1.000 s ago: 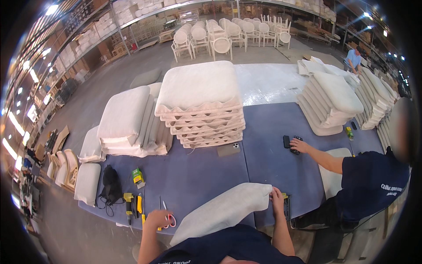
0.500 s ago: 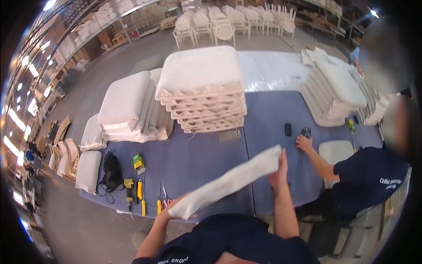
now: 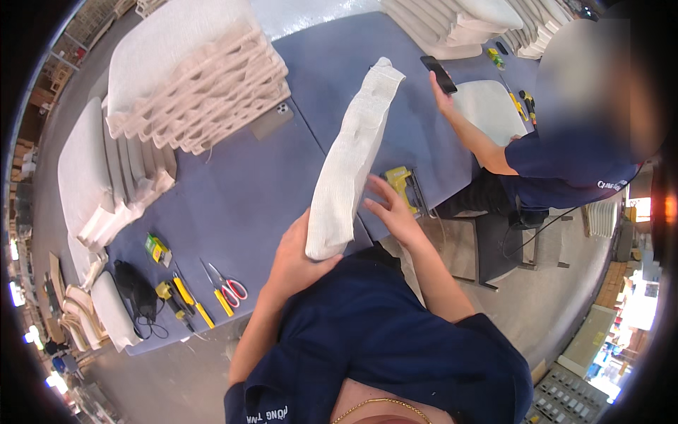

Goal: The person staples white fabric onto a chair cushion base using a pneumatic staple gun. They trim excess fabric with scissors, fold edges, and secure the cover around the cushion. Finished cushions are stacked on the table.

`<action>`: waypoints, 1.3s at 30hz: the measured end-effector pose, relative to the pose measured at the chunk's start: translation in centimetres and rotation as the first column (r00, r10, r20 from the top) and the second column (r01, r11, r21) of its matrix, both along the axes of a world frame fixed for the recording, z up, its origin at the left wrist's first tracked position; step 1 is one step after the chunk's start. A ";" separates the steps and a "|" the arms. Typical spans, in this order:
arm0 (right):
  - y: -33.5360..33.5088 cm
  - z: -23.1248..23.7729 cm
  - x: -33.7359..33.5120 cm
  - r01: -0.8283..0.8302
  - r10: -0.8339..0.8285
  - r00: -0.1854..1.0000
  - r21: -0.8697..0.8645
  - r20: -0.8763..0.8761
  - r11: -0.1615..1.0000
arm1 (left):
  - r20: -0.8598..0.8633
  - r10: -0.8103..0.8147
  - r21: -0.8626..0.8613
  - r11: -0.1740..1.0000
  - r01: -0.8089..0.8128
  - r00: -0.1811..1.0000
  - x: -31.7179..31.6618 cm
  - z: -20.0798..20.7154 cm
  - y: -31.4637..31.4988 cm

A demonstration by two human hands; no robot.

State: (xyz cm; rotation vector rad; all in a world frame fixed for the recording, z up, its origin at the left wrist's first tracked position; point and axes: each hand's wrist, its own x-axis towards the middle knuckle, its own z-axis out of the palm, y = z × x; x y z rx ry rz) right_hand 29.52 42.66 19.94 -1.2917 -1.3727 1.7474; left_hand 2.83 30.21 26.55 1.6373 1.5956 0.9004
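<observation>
Here, left grip (image 3: 291,256) clasps cushion (image 3: 346,166) end; right grip (image 3: 397,213) spread alongside.

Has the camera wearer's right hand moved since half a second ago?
Yes: the right hand drew back toward the near edge of the blue table.

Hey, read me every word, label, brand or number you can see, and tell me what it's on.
I don't quote printed words, but here's where they stand.
Wearer's dark blue shirt: white lettering at the picture's lower edge.
Co-worker's dark blue shirt: small white lettering.
Green-and-yellow box: any print is too small to read.
</observation>
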 end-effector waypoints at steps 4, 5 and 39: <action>-4.2 -0.6 1.8 -0.001 0.002 1.000 -0.126 0.014 0.992 | 0.092 -0.022 -0.083 0.996 0.030 0.995 3.1 -0.7 -0.9; -4.6 -0.3 2.0 -0.004 0.006 1.000 -0.140 0.018 0.990 | 0.101 -0.040 -0.120 0.991 0.052 0.994 3.0 -0.1 -0.5; -4.0 8.0 -5.0 -0.109 0.020 0.949 -0.270 -0.315 0.957 | 0.137 0.243 0.029 0.968 -0.249 0.960 0.0 -3.5 -0.8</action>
